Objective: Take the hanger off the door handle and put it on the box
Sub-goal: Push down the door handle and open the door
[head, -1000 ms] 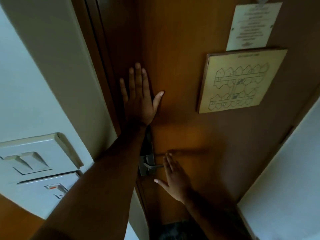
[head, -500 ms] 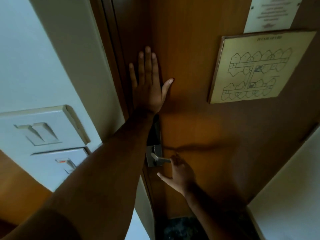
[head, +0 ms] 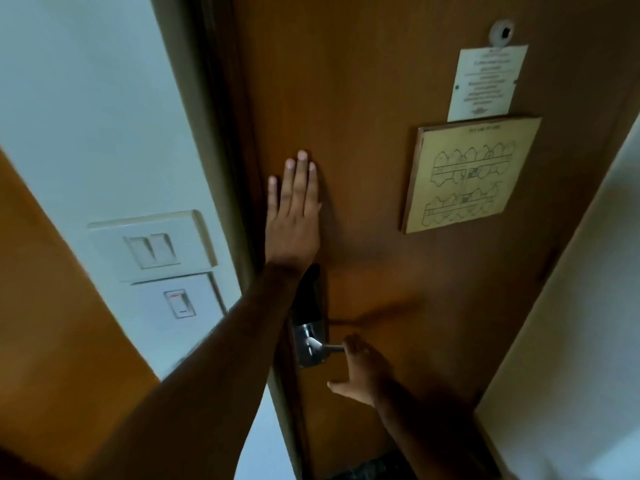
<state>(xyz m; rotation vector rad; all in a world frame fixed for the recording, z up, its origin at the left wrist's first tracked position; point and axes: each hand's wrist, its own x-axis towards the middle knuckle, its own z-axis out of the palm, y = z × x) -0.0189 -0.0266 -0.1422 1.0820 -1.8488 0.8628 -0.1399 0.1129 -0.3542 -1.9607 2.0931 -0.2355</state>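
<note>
A brown wooden door (head: pixel 363 98) fills the middle of the frame. The left hand (head: pixel 294 216) lies flat on it, fingers straight and open. Low in the middle, the right hand (head: pixel 363 370) has its fingers curled over the metal door handle (head: pixel 325 348), thumb sticking out.

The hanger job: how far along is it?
Nothing looks done: no hanger or box is in view. In hand: the left hand lies flat on the door, and the right hand is at the handle. Everything is left.
</note>
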